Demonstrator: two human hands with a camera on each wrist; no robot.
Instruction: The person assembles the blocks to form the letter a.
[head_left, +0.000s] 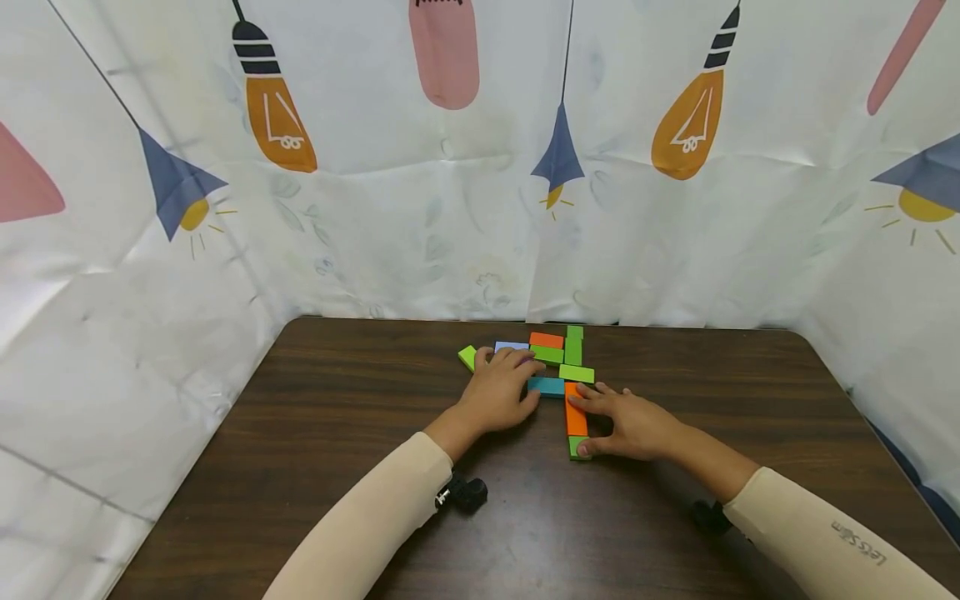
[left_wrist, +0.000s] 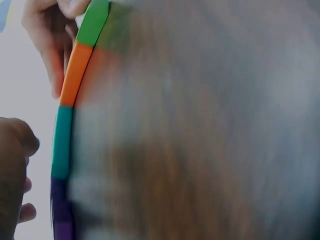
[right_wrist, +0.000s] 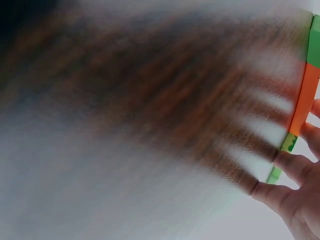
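Small wooden blocks lie end to end and side by side on the table. My left hand (head_left: 498, 387) hovers over the left part of this layout, fingers spread, thumb near the teal block (head_left: 551, 387); in the left wrist view that thumb stands apart from the blocks. A dark purple block (left_wrist: 60, 197) adjoins the teal one there. My right hand (head_left: 633, 423) has its fingers along the orange block (head_left: 576, 415) and its thumb at the green block (head_left: 574, 451) at the near end. Its fingertips touch the table in the right wrist view, close by the orange block (right_wrist: 304, 100).
Behind the hands lie a red-orange block (head_left: 547, 340), a pale blue block (head_left: 512, 345) and several green blocks (head_left: 573, 350). A tilted light green block (head_left: 467, 357) sits at the left. The brown table (head_left: 360, 417) ends at a patterned cloth (head_left: 450, 250).
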